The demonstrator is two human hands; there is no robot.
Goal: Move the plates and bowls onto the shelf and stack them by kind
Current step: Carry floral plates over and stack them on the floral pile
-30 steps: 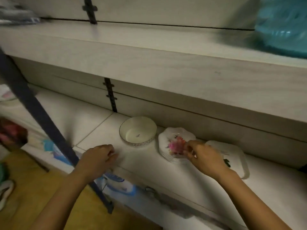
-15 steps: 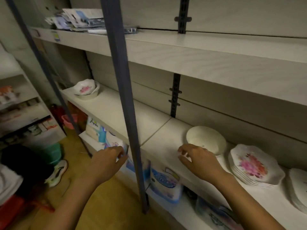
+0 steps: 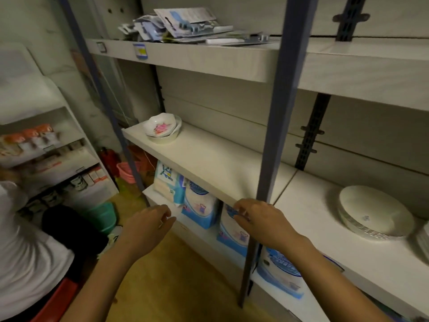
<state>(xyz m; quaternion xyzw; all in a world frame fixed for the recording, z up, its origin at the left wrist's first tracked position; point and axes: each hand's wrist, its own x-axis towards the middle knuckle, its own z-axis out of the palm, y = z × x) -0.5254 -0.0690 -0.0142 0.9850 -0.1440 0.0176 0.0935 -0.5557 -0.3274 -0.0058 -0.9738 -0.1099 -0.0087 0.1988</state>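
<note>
At the far left end of the white middle shelf (image 3: 209,163) stands a small stack of bowls (image 3: 162,127); the top one is white with a pink flower. A plain cream bowl (image 3: 373,212) sits on the same shelf at the right, and the edge of a plate stack (image 3: 423,238) shows at the frame's right border. My left hand (image 3: 148,225) hangs in the air in front of the shelf with loosely curled fingers and nothing in it. My right hand (image 3: 257,217) is at the shelf's front edge by the blue post, fingers apart, holding nothing.
A blue-grey upright post (image 3: 276,135) crosses in front of the shelf next to my right hand. Blue-and-white packs (image 3: 199,205) fill the lower shelf. Papers (image 3: 185,26) lie on the upper shelf. A person in a white top (image 3: 25,247) crouches at the left.
The view has swung left along the shelf. My right hand has left the flowered plate stack and come to the shelf's front edge. The far bowl stack has come into view.
</note>
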